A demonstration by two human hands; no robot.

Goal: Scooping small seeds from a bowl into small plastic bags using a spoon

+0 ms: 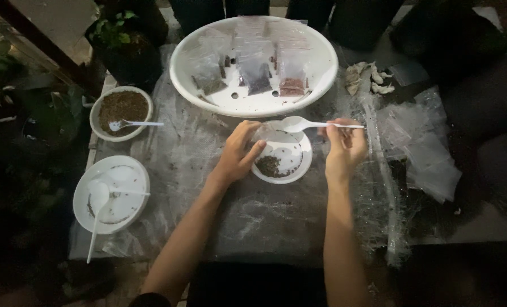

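My right hand (344,149) grips the handle of a white plastic spoon (299,123), whose bowl hangs level above a small white bowl (299,168). That bowl holds a little heap of dark seeds (270,166). My left hand (239,152) rests at the bowl's left rim and pinches a small clear plastic bag (263,133) just under the spoon's tip.
A big white basin (208,45) behind holds several clear packets of seeds. At left stand a bowl of brown seeds (122,107) with a spoon and a white plate (125,167) with two spoons. Crumpled clear plastic covers the table (276,222); empty bags (418,142) lie right.
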